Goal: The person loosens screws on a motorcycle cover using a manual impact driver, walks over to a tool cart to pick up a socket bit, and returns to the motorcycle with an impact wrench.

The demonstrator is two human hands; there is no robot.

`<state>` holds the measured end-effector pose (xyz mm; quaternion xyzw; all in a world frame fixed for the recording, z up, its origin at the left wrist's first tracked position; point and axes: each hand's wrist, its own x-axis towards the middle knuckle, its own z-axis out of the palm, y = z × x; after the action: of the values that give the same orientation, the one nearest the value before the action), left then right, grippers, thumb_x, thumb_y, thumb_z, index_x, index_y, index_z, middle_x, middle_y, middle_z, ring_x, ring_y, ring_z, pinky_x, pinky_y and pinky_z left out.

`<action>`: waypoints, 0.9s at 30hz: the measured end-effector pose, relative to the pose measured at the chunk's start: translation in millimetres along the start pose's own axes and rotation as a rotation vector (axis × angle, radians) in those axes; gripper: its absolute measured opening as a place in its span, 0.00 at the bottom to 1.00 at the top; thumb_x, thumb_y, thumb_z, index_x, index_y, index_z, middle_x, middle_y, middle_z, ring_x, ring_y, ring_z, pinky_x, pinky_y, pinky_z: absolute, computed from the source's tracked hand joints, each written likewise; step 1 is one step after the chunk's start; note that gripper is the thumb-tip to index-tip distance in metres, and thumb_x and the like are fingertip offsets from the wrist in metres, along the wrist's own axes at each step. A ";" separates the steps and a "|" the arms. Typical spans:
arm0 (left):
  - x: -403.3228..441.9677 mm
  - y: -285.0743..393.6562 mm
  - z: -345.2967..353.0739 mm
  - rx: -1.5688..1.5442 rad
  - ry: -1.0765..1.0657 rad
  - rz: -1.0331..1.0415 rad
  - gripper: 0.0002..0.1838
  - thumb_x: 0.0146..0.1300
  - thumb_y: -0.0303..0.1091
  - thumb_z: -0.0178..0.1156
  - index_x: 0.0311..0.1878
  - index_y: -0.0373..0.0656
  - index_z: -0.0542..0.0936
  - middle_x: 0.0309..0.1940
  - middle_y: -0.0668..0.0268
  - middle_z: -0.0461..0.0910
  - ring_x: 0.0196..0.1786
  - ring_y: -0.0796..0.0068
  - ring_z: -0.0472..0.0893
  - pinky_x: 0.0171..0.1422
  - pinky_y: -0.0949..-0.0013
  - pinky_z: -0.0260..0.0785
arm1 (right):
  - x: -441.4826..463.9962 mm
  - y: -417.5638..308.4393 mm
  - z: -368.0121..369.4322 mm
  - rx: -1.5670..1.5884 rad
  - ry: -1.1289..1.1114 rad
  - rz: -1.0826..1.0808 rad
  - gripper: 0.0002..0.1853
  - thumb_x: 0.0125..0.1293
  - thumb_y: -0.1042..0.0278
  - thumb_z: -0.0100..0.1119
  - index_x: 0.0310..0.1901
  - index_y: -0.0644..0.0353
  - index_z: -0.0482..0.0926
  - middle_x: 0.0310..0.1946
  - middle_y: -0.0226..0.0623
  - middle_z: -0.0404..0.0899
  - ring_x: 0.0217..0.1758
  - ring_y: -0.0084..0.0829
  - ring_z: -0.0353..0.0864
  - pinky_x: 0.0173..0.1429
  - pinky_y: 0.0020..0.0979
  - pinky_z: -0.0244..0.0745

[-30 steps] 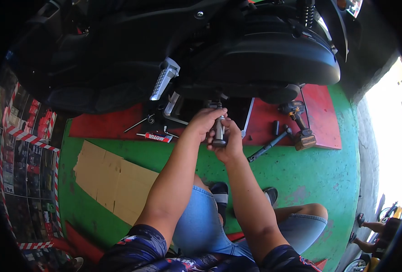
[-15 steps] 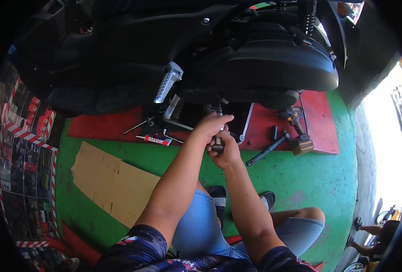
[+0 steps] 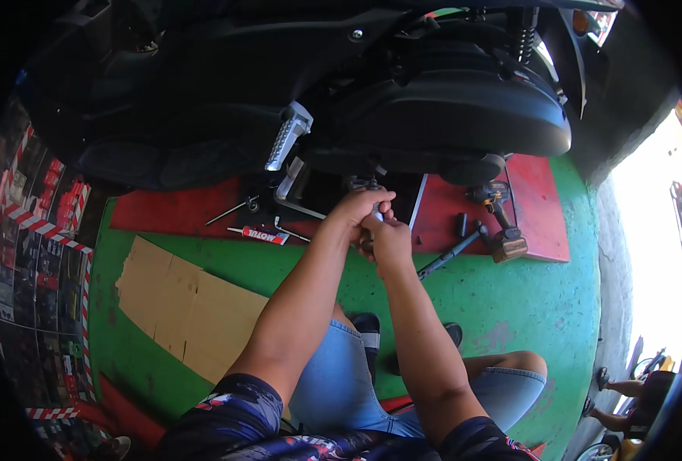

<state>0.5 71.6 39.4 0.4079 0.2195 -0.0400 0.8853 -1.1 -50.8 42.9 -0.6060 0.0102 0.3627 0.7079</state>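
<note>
Both of my hands are together under the black scooter point(image 3: 433, 123), beside its engine case. My left hand point(image 3: 359, 210) is closed around the upper part of a metal tool point(image 3: 377, 217), thumb pointing right. Just below, my right hand point(image 3: 389, 244) is closed on the lower part of the same tool. Only a bit of silver shows between my fingers, so its exact kind is hidden. The tool's top end reaches toward the scooter's underside. A silver footpeg point(image 3: 288, 138) hangs to the left of my hands.
On the red platform point(image 3: 164, 219) lie a cordless impact driver point(image 3: 501, 219), a black socket point(image 3: 462, 223), a long-handled tool point(image 3: 455, 251), a Motul tube point(image 3: 264, 235), an L-shaped wrench point(image 3: 292, 231) and a thin rod point(image 3: 229, 213). Cardboard point(image 3: 195, 303) covers part of the green floor point(image 3: 502, 307).
My right hand has turned over and risen slightly, its back now facing me. The tool's dark lower end, visible before, is now mostly covered. My left hand stays around the upper part.
</note>
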 end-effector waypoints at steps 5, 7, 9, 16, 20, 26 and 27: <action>-18.9 7.9 8.5 0.373 0.300 0.092 0.12 0.63 0.40 0.72 0.39 0.44 0.80 0.30 0.71 0.81 0.34 0.76 0.82 0.40 0.68 0.77 | -28.7 -20.4 13.7 -0.869 0.308 -0.338 0.23 0.67 0.50 0.58 0.44 0.68 0.81 0.39 0.67 0.83 0.49 0.65 0.83 0.55 0.55 0.78; -19.9 7.5 8.9 0.412 0.296 0.131 0.12 0.62 0.39 0.73 0.38 0.44 0.81 0.30 0.70 0.81 0.33 0.76 0.81 0.39 0.68 0.75 | -28.8 -18.2 15.8 -0.876 0.334 -0.383 0.22 0.68 0.51 0.58 0.47 0.67 0.80 0.39 0.63 0.85 0.46 0.61 0.85 0.53 0.53 0.79; -25.7 0.7 5.1 0.450 0.295 0.153 0.11 0.61 0.38 0.74 0.38 0.44 0.83 0.29 0.69 0.82 0.32 0.76 0.81 0.38 0.68 0.74 | -30.5 -2.9 14.4 -0.885 0.360 -0.409 0.22 0.69 0.53 0.57 0.49 0.66 0.79 0.39 0.60 0.86 0.43 0.58 0.87 0.50 0.51 0.81; -14.6 7.5 -4.5 0.009 0.071 0.021 0.14 0.71 0.31 0.63 0.55 0.34 0.79 0.50 0.49 0.85 0.55 0.54 0.86 0.62 0.54 0.81 | -37.6 35.0 5.8 0.989 -0.050 0.145 0.32 0.71 0.35 0.45 0.45 0.63 0.78 0.32 0.38 0.80 0.33 0.33 0.79 0.35 0.29 0.74; -16.7 10.3 -11.7 -0.110 -0.086 -0.004 0.16 0.73 0.32 0.59 0.59 0.35 0.76 0.54 0.48 0.83 0.59 0.53 0.84 0.65 0.54 0.78 | -37.4 32.7 5.5 1.183 -0.447 0.219 0.30 0.71 0.35 0.47 0.43 0.61 0.78 0.30 0.35 0.78 0.31 0.29 0.76 0.32 0.27 0.71; -28.4 11.2 5.5 0.451 0.271 -0.024 0.19 0.67 0.45 0.70 0.51 0.40 0.81 0.43 0.58 0.86 0.41 0.69 0.87 0.45 0.66 0.82 | -45.5 32.7 19.2 -0.169 0.267 -0.360 0.22 0.70 0.47 0.63 0.45 0.62 0.75 0.33 0.40 0.82 0.36 0.36 0.82 0.39 0.38 0.77; -30.8 12.4 5.1 0.436 0.294 0.011 0.21 0.62 0.49 0.74 0.47 0.42 0.83 0.38 0.62 0.86 0.33 0.75 0.84 0.37 0.69 0.79 | -50.4 30.2 18.8 -0.327 0.339 -0.472 0.22 0.68 0.50 0.67 0.45 0.63 0.75 0.35 0.41 0.82 0.38 0.37 0.84 0.42 0.40 0.78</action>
<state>-22.3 72.8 63.9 0.5917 0.3297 -0.0217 0.7354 -62.1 -59.8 45.1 -0.7488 -0.0712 0.0794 0.6542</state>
